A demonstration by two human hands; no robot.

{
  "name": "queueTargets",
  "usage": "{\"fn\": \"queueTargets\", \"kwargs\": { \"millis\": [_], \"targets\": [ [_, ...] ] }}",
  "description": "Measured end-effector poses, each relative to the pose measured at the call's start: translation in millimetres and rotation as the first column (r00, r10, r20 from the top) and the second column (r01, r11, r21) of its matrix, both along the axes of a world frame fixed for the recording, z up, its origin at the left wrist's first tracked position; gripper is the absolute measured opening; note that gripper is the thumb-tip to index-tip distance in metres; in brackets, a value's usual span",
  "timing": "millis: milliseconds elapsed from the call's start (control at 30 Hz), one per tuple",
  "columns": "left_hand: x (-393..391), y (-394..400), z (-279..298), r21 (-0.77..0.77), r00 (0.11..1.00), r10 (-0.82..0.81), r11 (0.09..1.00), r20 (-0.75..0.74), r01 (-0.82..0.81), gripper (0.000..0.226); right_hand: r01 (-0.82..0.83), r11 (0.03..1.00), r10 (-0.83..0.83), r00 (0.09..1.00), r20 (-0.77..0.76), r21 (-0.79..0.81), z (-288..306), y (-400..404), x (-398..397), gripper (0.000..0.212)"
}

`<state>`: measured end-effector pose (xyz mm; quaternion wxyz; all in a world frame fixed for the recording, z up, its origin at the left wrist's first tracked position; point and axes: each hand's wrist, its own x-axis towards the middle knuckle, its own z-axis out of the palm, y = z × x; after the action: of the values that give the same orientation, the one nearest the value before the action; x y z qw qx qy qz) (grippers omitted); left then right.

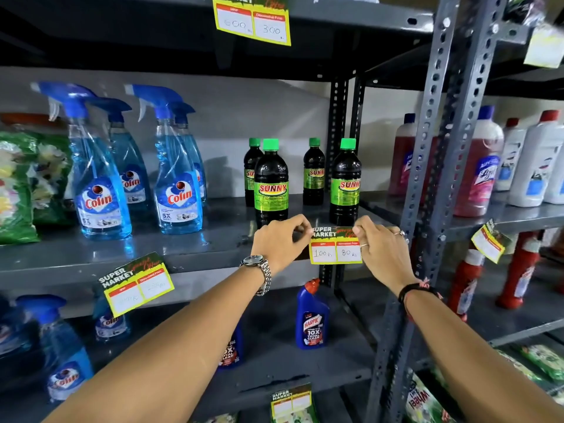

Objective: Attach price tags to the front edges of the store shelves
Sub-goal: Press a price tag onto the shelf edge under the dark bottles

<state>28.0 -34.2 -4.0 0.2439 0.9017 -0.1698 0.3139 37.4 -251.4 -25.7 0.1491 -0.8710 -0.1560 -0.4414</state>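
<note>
A yellow-bordered price tag (335, 248) reading 100 and 80 hangs against the front edge of the grey middle shelf (189, 270), just below the dark Sunny bottles (271, 184). My left hand (279, 244), with a steel watch on the wrist, pinches the tag's top left corner. My right hand (381, 248) pinches its top right corner. Both hands hold the tag flat against the shelf edge.
Other tags hang on the same shelf at the left (135, 283), on the top shelf (252, 21), on the bottom shelf (291, 403) and on the right rack (488, 242). Blue Colin spray bottles (100, 178) stand left. A perforated upright (427, 178) rises right of my hands.
</note>
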Motion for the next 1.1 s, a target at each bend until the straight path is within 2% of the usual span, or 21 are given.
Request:
{"fn": "queueTargets", "kwargs": {
  "millis": [200,400,633,767,867,1000,1100],
  "targets": [
    [-5.5,3.5,-19.1,0.004,1.0,0.008,1.0,-0.003,-0.008,0.011,0.016,0.99,-0.023,0.999,-0.05,-0.142,-11.4,-7.1,1.8,0.012],
    [-7.3,3.7,-27.4,0.092,1.0,0.006,0.996,0.005,-0.006,0.009,-0.028,0.991,0.016,0.995,-0.093,-0.129,-13.8,-8.4,-3.0,0.012],
    [-7.5,-1.3,-19.1,-0.013,0.999,0.038,0.999,-0.018,-0.038,0.009,-0.009,0.997,0.003,0.997,-0.083,-0.081,-8.9,-5.7,2.4,0.012],
    [-8.6,-6.2,-14.7,-0.038,0.998,0.054,0.998,-0.035,-0.055,0.01,-0.012,0.998,0.006,0.996,-0.087,-0.061,-6.7,-3.3,2.9,0.004],
    [-7.3,-7.6,-12.0,-0.036,0.995,0.077,0.996,-0.06,-0.079,0.016,-0.008,1.0,0.006,0.995,-0.103,-0.012,-5.6,-1.4,3.3,0.02],
    [-4.3,-8.4,-12.1,-0.048,0.991,0.122,0.991,-0.059,-0.125,0.037,0.002,0.998,0.002,0.997,-0.082,0.057,-4.6,6.0,2.9,0.035],
    [-5.1,-13.2,-10.5,-0.053,0.984,0.169,0.984,-0.051,-0.172,0.043,0.049,0.997,-0.045,0.996,-0.077,0.052,-4.0,12.8,4.2,0.05]
  ]
}}
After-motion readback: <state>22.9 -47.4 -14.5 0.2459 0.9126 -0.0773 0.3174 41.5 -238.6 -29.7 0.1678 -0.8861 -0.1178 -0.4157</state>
